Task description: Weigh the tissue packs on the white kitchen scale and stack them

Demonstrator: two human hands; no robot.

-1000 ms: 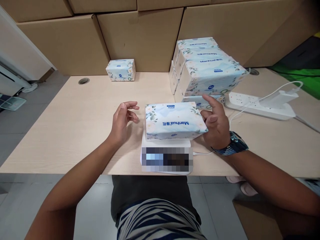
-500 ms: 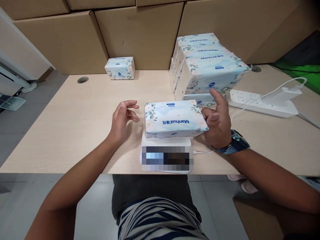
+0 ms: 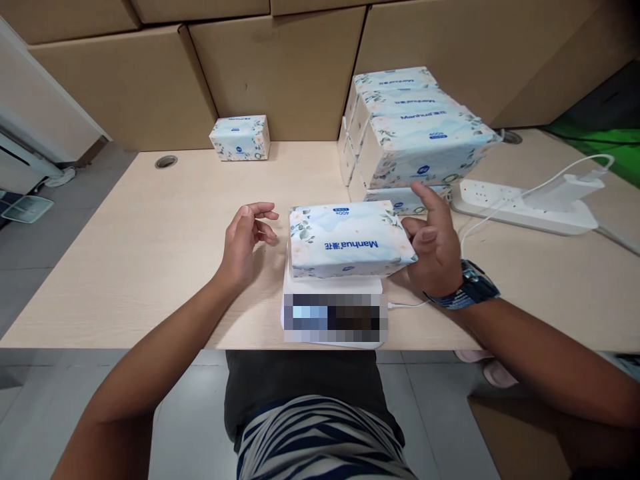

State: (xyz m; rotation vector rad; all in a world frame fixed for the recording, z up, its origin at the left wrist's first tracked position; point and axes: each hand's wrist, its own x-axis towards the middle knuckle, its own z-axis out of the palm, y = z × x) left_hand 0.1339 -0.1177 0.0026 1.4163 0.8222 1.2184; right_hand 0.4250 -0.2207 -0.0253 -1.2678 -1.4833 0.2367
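Note:
A pack of tissues (image 3: 350,230) with a pale blue floral wrapper lies flat on a white device (image 3: 330,285) like a small scale, whose front panel is blurred out. To the left of the pack, my left hand (image 3: 245,240) is open, its fingers loosely bent and apart from the wrapper. My right hand (image 3: 435,247) is at the pack's right end, very near or touching it. Its index finger is stretched out and the other fingers are bent; it does not grip the pack. A wristband is on my right wrist.
A stack of several tissue packs (image 3: 425,143) stands at the back right. One separate tissue pack (image 3: 240,138) sits at the back left. On the right lies a white power strip (image 3: 525,207) with a charger and cables. Cardboard boxes (image 3: 280,80) line the table's back edge.
My right index finger has shifted slightly to the left. The tissue pack and my left hand stay in place.

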